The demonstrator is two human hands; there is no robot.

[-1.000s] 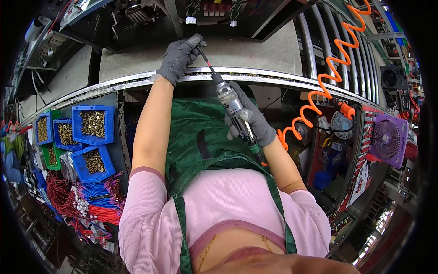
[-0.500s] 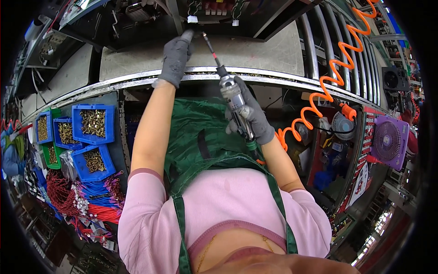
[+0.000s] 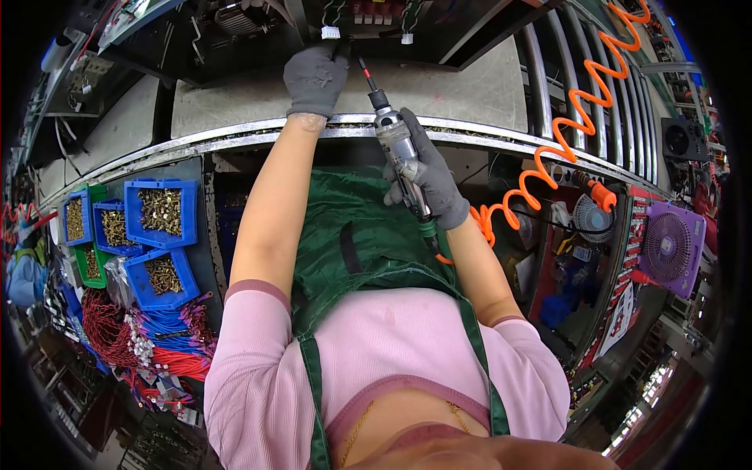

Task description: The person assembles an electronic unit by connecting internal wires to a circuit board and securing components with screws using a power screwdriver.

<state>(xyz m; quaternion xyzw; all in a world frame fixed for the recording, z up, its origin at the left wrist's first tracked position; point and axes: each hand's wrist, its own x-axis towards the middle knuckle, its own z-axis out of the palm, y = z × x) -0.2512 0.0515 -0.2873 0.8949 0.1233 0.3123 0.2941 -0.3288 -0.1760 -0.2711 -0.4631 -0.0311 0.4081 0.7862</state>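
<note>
My right hand, in a grey glove, is wrapped round a silver air screwdriver. Its long bit with a red band points away from me, the tip lost against the dark metal cabinet. Beside that tip, at the cabinet's lower front, is my gloved left hand. Its fingers are curled and partly hidden behind the back of the hand; whatever they hold cannot be made out. Two white connectors on wires, one a white plug, hang inside the cabinet just beyond my left hand.
Blue bins of brass-coloured screws stand at the left, above bundles of red and blue wires. An orange coiled hose crosses metal rollers at the right. A purple fan stands farther right. A metal rail edges the bench.
My left hand has moved right and turned, its back now facing up and its fingers farther under the cabinet. The screwdriver has shifted slightly forward, its tip now against the dark cabinet.
</note>
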